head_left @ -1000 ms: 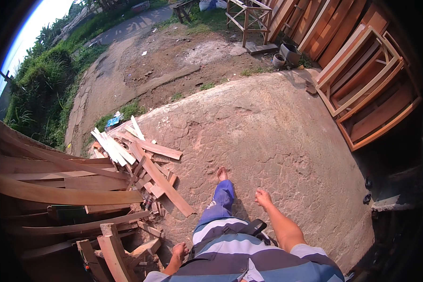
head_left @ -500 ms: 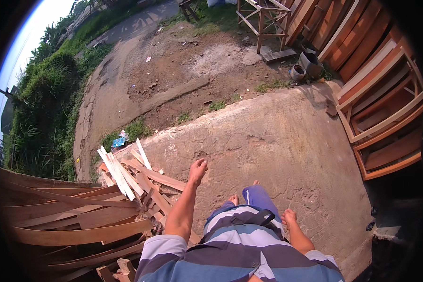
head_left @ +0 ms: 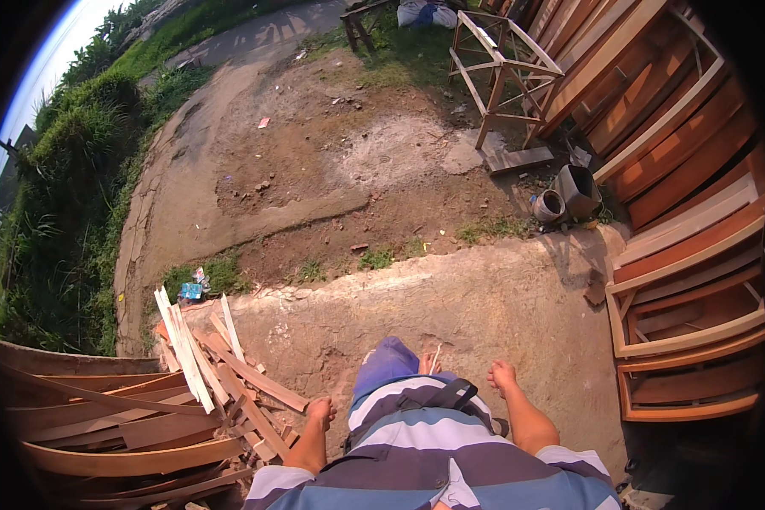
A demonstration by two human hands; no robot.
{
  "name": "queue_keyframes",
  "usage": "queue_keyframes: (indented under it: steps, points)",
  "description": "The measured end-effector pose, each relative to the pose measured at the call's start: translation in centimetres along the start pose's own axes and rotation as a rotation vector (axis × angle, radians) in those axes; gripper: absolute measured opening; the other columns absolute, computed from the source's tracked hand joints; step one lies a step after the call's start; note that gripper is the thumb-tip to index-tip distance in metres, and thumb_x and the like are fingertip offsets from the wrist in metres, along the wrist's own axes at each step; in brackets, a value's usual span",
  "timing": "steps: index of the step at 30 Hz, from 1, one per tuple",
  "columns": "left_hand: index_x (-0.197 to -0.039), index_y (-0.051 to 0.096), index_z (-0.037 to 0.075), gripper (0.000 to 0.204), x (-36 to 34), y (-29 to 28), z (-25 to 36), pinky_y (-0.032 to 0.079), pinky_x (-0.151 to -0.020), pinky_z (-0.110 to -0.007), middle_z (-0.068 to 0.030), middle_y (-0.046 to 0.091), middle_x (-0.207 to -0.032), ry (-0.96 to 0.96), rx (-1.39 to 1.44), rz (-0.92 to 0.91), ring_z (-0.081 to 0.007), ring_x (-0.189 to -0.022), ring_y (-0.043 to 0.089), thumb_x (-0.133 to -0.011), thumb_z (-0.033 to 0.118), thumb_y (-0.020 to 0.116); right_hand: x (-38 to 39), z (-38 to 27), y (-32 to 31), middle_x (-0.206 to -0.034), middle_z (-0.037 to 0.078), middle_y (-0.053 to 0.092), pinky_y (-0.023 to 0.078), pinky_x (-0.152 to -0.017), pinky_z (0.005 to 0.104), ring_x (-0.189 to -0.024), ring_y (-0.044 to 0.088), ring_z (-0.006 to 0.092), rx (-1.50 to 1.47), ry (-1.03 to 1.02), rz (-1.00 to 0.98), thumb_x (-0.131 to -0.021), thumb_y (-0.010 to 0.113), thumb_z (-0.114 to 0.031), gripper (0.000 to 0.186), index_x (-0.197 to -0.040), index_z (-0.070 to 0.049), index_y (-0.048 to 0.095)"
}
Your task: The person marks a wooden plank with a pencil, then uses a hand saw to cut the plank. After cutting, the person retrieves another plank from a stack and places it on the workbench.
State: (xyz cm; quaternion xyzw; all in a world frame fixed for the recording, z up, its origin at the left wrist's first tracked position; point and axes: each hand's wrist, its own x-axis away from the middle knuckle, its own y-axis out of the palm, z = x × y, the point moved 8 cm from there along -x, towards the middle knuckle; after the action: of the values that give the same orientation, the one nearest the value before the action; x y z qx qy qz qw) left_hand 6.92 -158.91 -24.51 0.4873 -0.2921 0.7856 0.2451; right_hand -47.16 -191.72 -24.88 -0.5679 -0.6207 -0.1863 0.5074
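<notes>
On either side of my striped shirt and blue trousers [head_left: 382,361] my arms hang over the cracked concrete slab [head_left: 493,297]. My left hand [head_left: 321,410] has loosely curled fingers with nothing visible in them, beside scattered offcut strips [head_left: 255,391] of pale and reddish wood. My right hand [head_left: 501,374] is also loosely closed and appears empty, above the concrete to the right of my legs. Part of a bare foot [head_left: 427,361] shows beyond my waist.
A pile of planks [head_left: 102,455] lies left. Stacked wooden frames and boards [head_left: 688,340] line the right. Ahead are a buckled dirt patch [head_left: 289,170], two containers [head_left: 578,194], a slatted wooden stand [head_left: 493,64] and a road [head_left: 255,34]. Thick grass [head_left: 51,238] borders the left.
I have moved forward toward the slab's edge, my legs striding. My left hand has swung back and down, and my right hand has swung forward. The containers and stand appear nearer.
</notes>
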Motion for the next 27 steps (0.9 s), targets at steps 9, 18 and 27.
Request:
queue_keyframes:
  steps: [9, 18, 27]
  points:
    - [-0.121, 0.066, 0.000, 0.031, -6.6, 10.3, 13.6, 0.047, -0.056, -0.036, -0.0102, 0.070, -0.099, 0.022, -0.385, -0.073, -0.0228, -0.073, 0.065, -0.099, 0.021, 0.060, -10.9, -33.1, 2.9, -0.113, 0.006, 0.071, 0.055, -0.067, 0.0315, -0.082, 0.068, 0.0152, -0.149, -0.192, 0.036, -0.103, 0.057, -0.025, 0.042, -0.143, -0.011, 0.055]
    - [-0.140, 0.055, 0.007, 0.045, -12.5, 23.8, 57.9, 0.056, -0.071, -0.031, -0.0106, 0.068, -0.123, 0.380, 0.153, -0.093, -0.0191, -0.089, 0.070, -0.103, 0.030, 0.062, -18.1, -40.8, 7.3, -0.107, 0.010, 0.074, 0.057, -0.070, 0.0341, -0.085, 0.070, 0.0186, 0.115, -0.092, 0.002, -0.099, 0.059, -0.024, 0.038, -0.134, -0.007, 0.063]
    - [-0.140, 0.055, 0.008, 0.044, -23.5, 38.0, 76.1, 0.056, -0.069, -0.031, -0.0087, 0.069, -0.116, 0.377, 0.086, -0.078, -0.0175, -0.085, 0.070, -0.102, 0.029, 0.064, -43.5, -52.2, 9.1, -0.123, 0.015, 0.073, 0.052, -0.100, 0.0383, -0.115, 0.069, 0.0304, 0.161, -0.226, -0.054, -0.091, 0.064, -0.035, 0.043, -0.124, -0.009, 0.073]
